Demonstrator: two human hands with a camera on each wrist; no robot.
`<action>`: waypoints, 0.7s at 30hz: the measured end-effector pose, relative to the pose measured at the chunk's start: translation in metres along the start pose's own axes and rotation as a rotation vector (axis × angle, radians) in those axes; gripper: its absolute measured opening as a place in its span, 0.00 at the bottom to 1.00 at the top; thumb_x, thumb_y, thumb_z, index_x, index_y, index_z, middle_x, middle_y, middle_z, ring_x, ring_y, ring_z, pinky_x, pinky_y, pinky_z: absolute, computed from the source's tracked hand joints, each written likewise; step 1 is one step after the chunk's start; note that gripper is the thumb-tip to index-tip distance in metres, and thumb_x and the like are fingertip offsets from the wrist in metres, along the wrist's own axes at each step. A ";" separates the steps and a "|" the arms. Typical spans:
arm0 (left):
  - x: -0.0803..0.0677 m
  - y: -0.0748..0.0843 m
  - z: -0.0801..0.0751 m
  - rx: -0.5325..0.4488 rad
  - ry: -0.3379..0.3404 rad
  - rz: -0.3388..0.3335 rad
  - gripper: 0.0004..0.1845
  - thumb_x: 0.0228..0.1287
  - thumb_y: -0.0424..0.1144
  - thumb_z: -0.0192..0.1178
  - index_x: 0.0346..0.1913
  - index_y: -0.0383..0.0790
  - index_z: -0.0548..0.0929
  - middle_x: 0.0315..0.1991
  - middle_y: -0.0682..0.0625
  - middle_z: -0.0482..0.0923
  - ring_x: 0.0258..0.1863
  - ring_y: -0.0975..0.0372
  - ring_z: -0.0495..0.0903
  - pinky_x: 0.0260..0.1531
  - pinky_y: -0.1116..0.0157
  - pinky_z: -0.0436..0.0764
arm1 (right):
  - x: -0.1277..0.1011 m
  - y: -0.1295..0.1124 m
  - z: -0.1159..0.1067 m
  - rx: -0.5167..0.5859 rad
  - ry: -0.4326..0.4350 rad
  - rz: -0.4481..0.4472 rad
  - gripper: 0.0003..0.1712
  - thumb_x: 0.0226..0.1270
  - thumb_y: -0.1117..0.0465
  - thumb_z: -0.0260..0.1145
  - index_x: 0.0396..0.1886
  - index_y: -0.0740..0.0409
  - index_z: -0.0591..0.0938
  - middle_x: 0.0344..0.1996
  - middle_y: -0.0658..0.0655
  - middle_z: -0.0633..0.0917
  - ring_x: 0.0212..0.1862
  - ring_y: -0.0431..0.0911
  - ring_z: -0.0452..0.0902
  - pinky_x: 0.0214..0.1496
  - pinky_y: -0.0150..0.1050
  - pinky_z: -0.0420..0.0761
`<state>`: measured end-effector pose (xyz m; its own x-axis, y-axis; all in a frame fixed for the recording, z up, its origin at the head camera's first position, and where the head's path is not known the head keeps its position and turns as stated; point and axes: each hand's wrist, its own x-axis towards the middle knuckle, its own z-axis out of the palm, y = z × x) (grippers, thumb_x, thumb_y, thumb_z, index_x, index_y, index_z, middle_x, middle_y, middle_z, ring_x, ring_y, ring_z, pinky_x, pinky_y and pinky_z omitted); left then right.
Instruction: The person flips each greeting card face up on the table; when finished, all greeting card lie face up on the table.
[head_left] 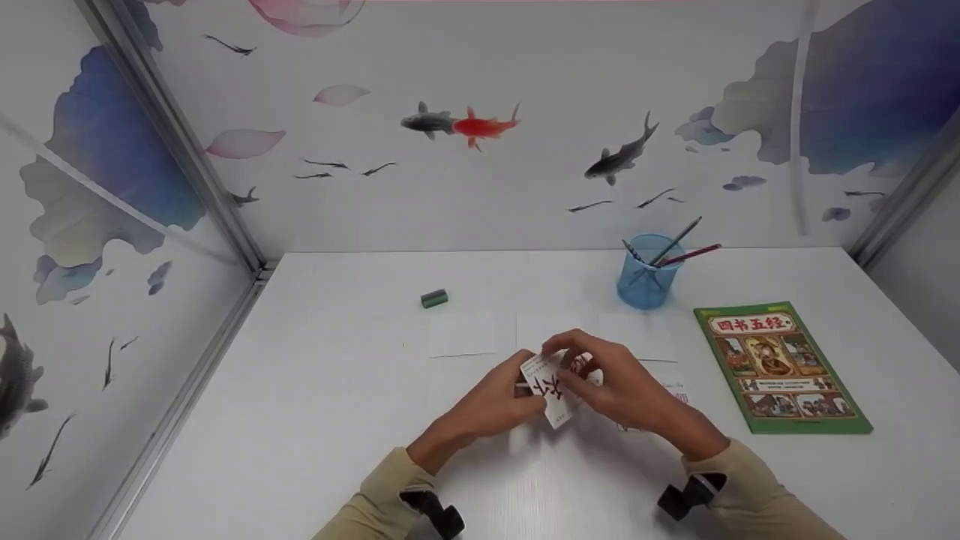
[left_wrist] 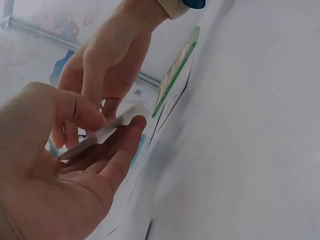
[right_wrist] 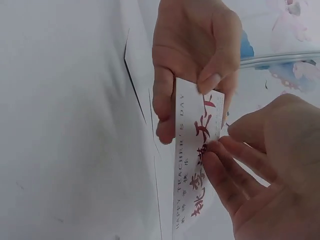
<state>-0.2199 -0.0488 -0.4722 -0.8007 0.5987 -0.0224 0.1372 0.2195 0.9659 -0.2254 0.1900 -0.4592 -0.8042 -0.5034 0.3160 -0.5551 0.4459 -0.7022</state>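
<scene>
Both your hands are on a small white card (head_left: 550, 390) printed with red characters, holding it just above the tabletop (head_left: 315, 405), in front of you and near the middle. Your left hand (head_left: 495, 401) grasps it from the left: in the right wrist view the thumb presses the printed face while the fingers (right_wrist: 165, 105) curl behind the card's edge. Your right hand (head_left: 615, 382) pinches it from the other side, fingertips (right_wrist: 215, 155) on the printed face near the red characters (the left wrist view shows the card edge-on, caught between your left thumb and fingers, with the right hand reaching down onto it from above).

The card stands tilted, its long side running roughly toward you, and it does not touch the tabletop in the head view.

Behind your hands, several white sheets (head_left: 462, 334) lie flat on the tabletop, side by side. Farther back and to the left sits a small green eraser (head_left: 434, 298), well apart from the card. To the right of the sheets stands a blue cup (head_left: 645, 281) holding pencils (head_left: 679, 247) that lean to the right. A green book (head_left: 780, 367) lies flat near the right edge, near your right hand but not touching it.
</scene>
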 end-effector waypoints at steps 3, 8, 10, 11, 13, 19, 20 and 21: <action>0.003 -0.004 -0.003 -0.080 0.041 -0.034 0.26 0.72 0.33 0.60 0.71 0.41 0.72 0.59 0.45 0.86 0.55 0.59 0.87 0.52 0.64 0.85 | -0.001 0.005 0.000 -0.091 0.040 0.018 0.28 0.72 0.64 0.76 0.69 0.48 0.81 0.62 0.47 0.86 0.53 0.46 0.79 0.51 0.40 0.84; 0.006 -0.006 -0.007 -0.206 0.133 -0.105 0.29 0.73 0.32 0.59 0.74 0.40 0.68 0.59 0.42 0.88 0.52 0.57 0.90 0.51 0.62 0.88 | 0.000 0.013 -0.002 -0.195 0.112 0.080 0.31 0.65 0.54 0.83 0.67 0.47 0.85 0.59 0.47 0.88 0.54 0.46 0.74 0.56 0.48 0.78; 0.008 -0.007 -0.008 -0.279 0.172 -0.120 0.31 0.74 0.33 0.59 0.76 0.39 0.64 0.60 0.41 0.87 0.52 0.55 0.91 0.53 0.59 0.90 | 0.002 0.015 -0.002 -0.217 0.134 0.115 0.30 0.65 0.50 0.83 0.66 0.47 0.86 0.52 0.47 0.90 0.51 0.45 0.76 0.53 0.47 0.78; 0.008 -0.007 -0.008 -0.317 0.191 -0.125 0.32 0.75 0.35 0.60 0.77 0.39 0.63 0.61 0.40 0.87 0.53 0.54 0.91 0.55 0.57 0.90 | 0.002 0.016 -0.003 -0.217 0.139 0.136 0.30 0.65 0.48 0.83 0.65 0.47 0.86 0.49 0.47 0.90 0.49 0.44 0.78 0.51 0.44 0.78; 0.008 -0.007 -0.009 -0.395 0.210 -0.125 0.34 0.75 0.37 0.62 0.78 0.39 0.61 0.62 0.38 0.85 0.54 0.52 0.91 0.57 0.55 0.90 | 0.003 0.017 -0.004 -0.194 0.133 0.182 0.31 0.67 0.45 0.81 0.66 0.50 0.84 0.40 0.47 0.89 0.42 0.43 0.80 0.44 0.40 0.79; 0.009 -0.008 -0.012 -0.403 0.205 -0.110 0.29 0.78 0.41 0.63 0.75 0.43 0.65 0.64 0.43 0.85 0.54 0.52 0.90 0.54 0.57 0.90 | 0.001 0.019 -0.006 -0.081 0.075 0.312 0.38 0.72 0.46 0.77 0.75 0.56 0.75 0.30 0.47 0.90 0.31 0.40 0.82 0.32 0.34 0.79; 0.009 -0.009 -0.012 -0.387 0.210 -0.106 0.27 0.79 0.40 0.63 0.74 0.43 0.66 0.63 0.43 0.85 0.54 0.53 0.90 0.53 0.58 0.90 | 0.001 0.018 -0.006 -0.078 0.075 0.324 0.39 0.72 0.46 0.77 0.75 0.57 0.75 0.31 0.48 0.91 0.31 0.41 0.83 0.32 0.35 0.79; 0.010 -0.010 -0.012 -0.373 0.221 -0.105 0.25 0.79 0.39 0.62 0.72 0.43 0.68 0.62 0.44 0.86 0.53 0.54 0.90 0.52 0.59 0.90 | 0.001 0.018 -0.006 -0.080 0.079 0.334 0.39 0.72 0.46 0.77 0.75 0.57 0.75 0.32 0.50 0.92 0.31 0.42 0.84 0.32 0.35 0.80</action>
<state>-0.2363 -0.0545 -0.4785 -0.9099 0.4003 -0.1089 -0.1389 -0.0467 0.9892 -0.2375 0.2020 -0.4680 -0.9564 -0.2627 0.1279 -0.2711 0.6347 -0.7236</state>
